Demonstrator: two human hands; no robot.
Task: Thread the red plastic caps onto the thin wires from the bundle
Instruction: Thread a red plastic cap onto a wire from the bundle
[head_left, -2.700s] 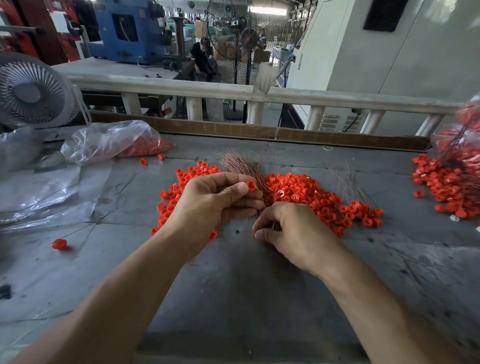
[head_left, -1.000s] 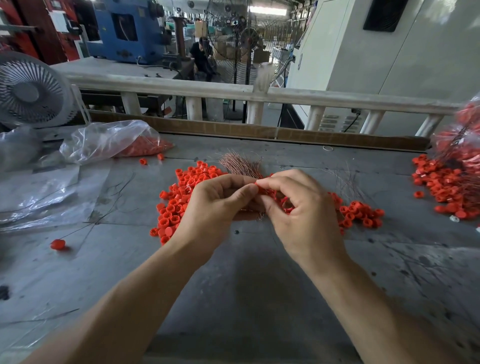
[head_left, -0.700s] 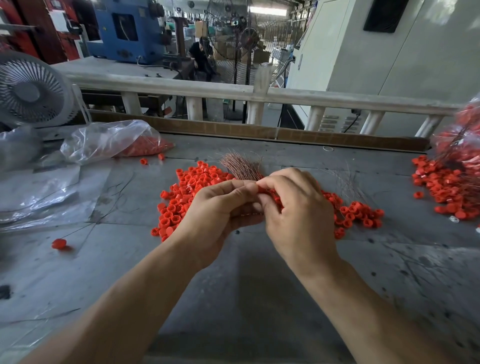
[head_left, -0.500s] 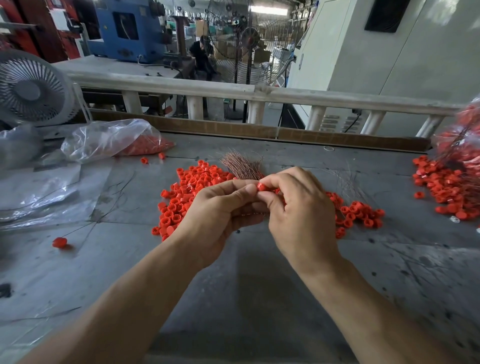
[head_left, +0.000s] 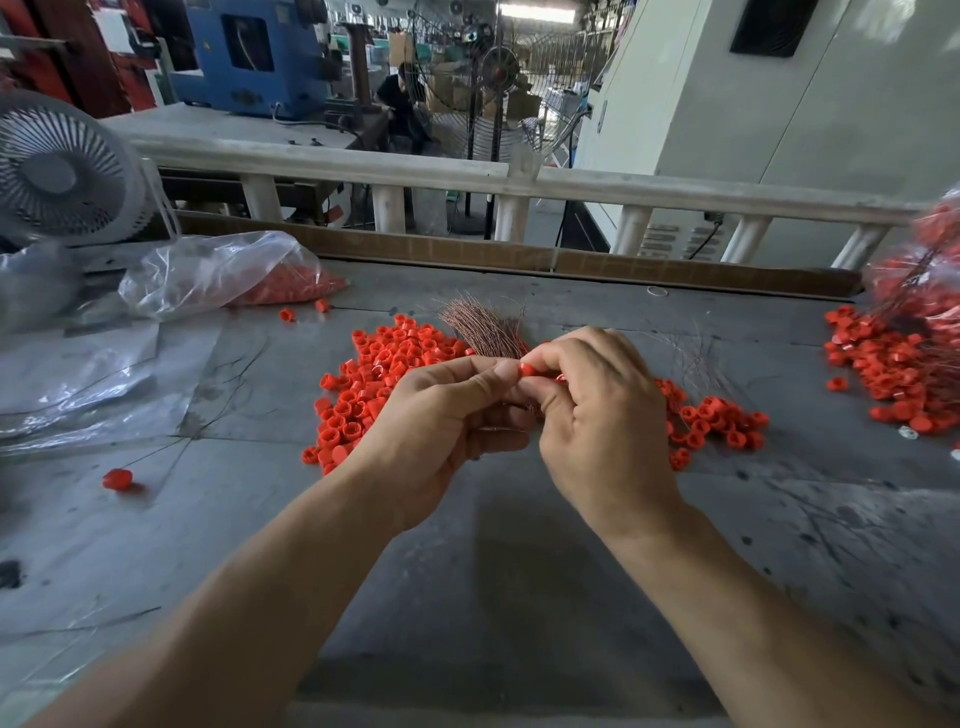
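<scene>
I see my right hand (head_left: 597, 415) pinching one red cap (head_left: 527, 369) at the fingertips in mid-frame, touching the thumb tip of my left hand (head_left: 441, 421), whose fingers are curled round the wire bundle (head_left: 485, 330). The wires fan up and away toward the top of the frame, so I judge the cap must meet a wire end-on along that line. Loose caps (head_left: 384, 374) lie on the table (head_left: 493, 571) just behind both hands, with a plastic bag (head_left: 208, 273) at the upper left well clear.

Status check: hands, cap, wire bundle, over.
Left hand grips wire bundle. Right hand pinches red cap at left thumb tip. Nothing in the way.
</scene>
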